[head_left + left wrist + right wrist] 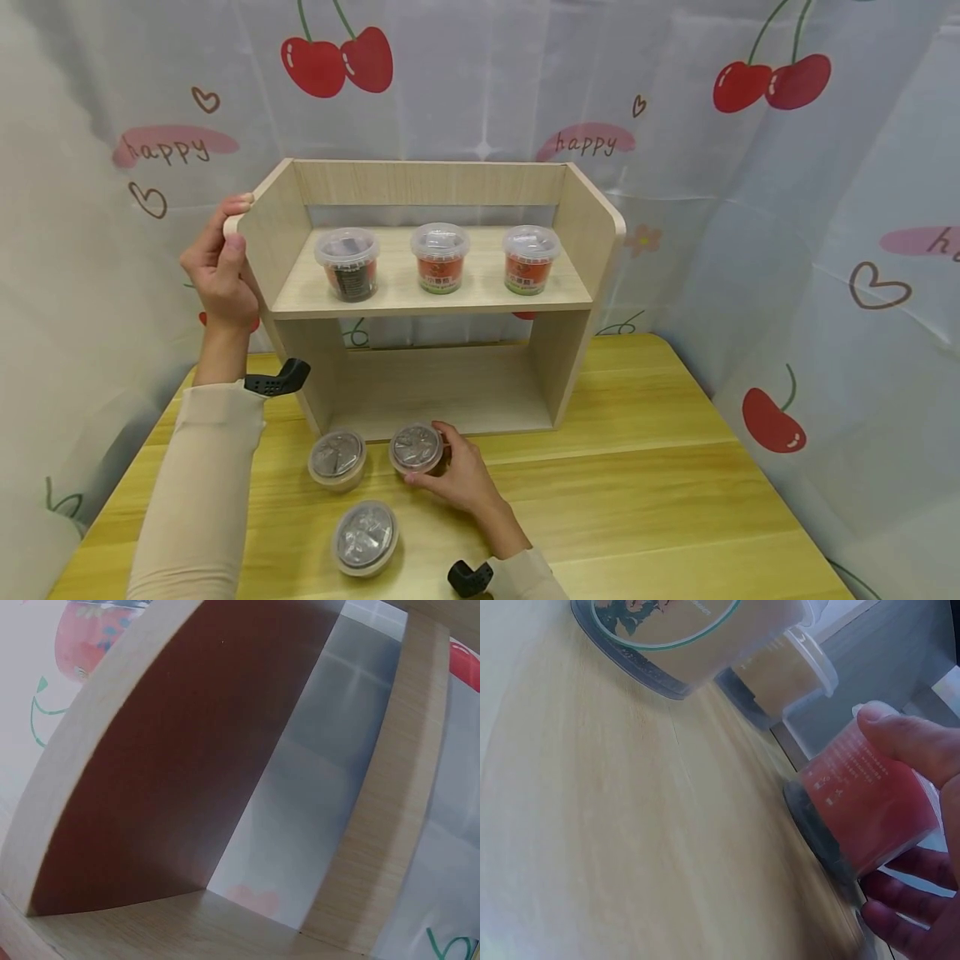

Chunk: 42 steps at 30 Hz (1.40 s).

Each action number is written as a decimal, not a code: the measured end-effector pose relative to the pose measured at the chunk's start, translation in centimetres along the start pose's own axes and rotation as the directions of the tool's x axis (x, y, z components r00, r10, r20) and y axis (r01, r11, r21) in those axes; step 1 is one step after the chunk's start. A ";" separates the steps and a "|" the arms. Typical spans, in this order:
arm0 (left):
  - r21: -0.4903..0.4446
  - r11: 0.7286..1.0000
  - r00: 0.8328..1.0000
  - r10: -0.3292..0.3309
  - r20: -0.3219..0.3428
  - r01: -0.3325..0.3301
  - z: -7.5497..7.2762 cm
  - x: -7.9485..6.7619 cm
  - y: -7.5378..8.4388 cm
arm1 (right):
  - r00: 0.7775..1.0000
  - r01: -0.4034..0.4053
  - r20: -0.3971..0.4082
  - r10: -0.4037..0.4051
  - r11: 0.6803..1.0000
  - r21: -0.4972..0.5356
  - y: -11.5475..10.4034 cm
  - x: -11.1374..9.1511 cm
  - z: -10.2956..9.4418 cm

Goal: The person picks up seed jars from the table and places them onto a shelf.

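Note:
My left hand grips the front edge of the left side panel of a pale wooden two-tier shelf. The left wrist view shows panels and the curtain behind, but not the hand. My right hand holds a clear plastic tub by its sides, just before the shelf's lower board. In the right wrist view that tub has a red label, with thumb and fingers around it. Left of it stands a second lidded tub, and a third tub stands nearer me.
Three lidded tubs with red labels, at left, middle and right, stand in a row on the upper board. The shelf stands on a yellow wood-grain table. A cherry-print curtain hangs behind.

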<state>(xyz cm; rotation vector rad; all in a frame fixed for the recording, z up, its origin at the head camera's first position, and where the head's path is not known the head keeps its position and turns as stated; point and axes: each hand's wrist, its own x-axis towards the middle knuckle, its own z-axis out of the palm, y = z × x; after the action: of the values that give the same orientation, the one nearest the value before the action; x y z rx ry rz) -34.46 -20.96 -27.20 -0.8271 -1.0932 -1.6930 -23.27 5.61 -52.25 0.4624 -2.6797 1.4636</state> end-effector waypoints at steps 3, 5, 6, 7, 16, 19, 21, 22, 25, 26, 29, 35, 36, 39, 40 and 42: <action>-0.002 1.000 1.000 -0.002 -0.001 0.002 0.1 0.0 0.0 | 1.000 0.008 0.002 -0.008 1.000 0.011 0.0 0.0 -0.1; -0.004 1.000 1.000 -0.004 -0.003 0.004 0.1 0.0 0.1 | 1.000 0.012 0.006 -0.012 1.000 0.021 0.0 0.0 -0.2; -0.005 1.000 1.000 -0.005 -0.003 0.005 0.1 -0.1 0.1 | 1.000 0.013 0.006 -0.013 1.000 0.024 0.0 0.0 -0.3; -0.005 1.000 1.000 -0.005 -0.004 0.005 0.1 -0.1 0.1 | 1.000 0.013 0.006 -0.013 1.000 0.025 -0.1 -0.1 -0.3; -0.016 1.000 1.000 -0.012 0.000 0.012 0.1 -0.1 0.1 | 1.000 0.015 -0.019 -0.014 0.999 0.028 -0.1 -0.2 -1.2; -0.034 0.999 1.000 -0.015 -0.013 0.015 0.2 -0.1 0.2 | 0.999 0.016 -0.032 -0.015 0.999 0.035 0.0 -0.2 -1.4; -0.039 0.999 1.000 -0.016 -0.020 0.015 0.3 -0.2 0.2 | 0.999 0.015 -0.040 -0.013 0.999 0.043 0.0 -0.3 -1.7; -0.044 0.999 1.000 -0.017 -0.021 0.016 0.3 -0.2 0.3 | 0.999 0.015 -0.043 -0.013 0.999 0.047 0.0 -0.3 -1.8; -0.059 0.998 0.999 -0.019 -0.029 0.017 0.5 -0.2 0.4 | 0.998 0.020 -0.057 -0.017 0.998 0.052 0.1 -0.2 -2.3; -0.064 0.998 0.999 -0.020 -0.033 0.018 0.5 -0.2 0.5 | 0.998 0.019 -0.062 -0.016 0.998 0.056 0.1 -0.2 -2.4; -0.066 0.998 0.999 -0.022 -0.037 0.020 0.6 -0.1 0.6 | 0.997 0.023 -0.078 -0.019 0.998 0.053 0.1 0.0 -2.9; -0.056 0.998 0.999 -0.020 -0.039 0.018 0.8 -0.1 0.6 | 0.995 0.016 -0.098 -0.012 0.999 0.041 0.4 0.2 -3.9; -0.057 0.998 0.999 -0.020 -0.040 0.018 0.8 -0.1 0.6 | 0.995 0.017 -0.101 -0.013 0.999 0.036 0.5 0.2 -4.0; -0.069 0.997 0.999 -0.023 -0.047 0.020 0.8 -0.1 0.6 | 0.994 0.018 -0.109 -0.015 1.000 0.026 0.7 0.4 -4.6; -0.072 0.997 0.999 -0.025 -0.048 0.021 0.9 -0.1 0.7 | 0.993 0.019 -0.113 -0.016 1.000 0.021 0.8 0.5 -4.8; -0.069 0.997 0.998 -0.026 -0.050 0.023 1.0 -0.2 0.7 | 0.992 0.022 -0.125 -0.019 1.000 0.023 1.1 0.6 -5.1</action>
<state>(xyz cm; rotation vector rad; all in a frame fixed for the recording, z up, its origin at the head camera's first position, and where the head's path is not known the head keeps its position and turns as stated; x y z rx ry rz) -33.68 -20.12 -26.75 -0.8124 -1.0197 -1.7708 -24.61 10.26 -50.18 0.3847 -2.5568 1.4695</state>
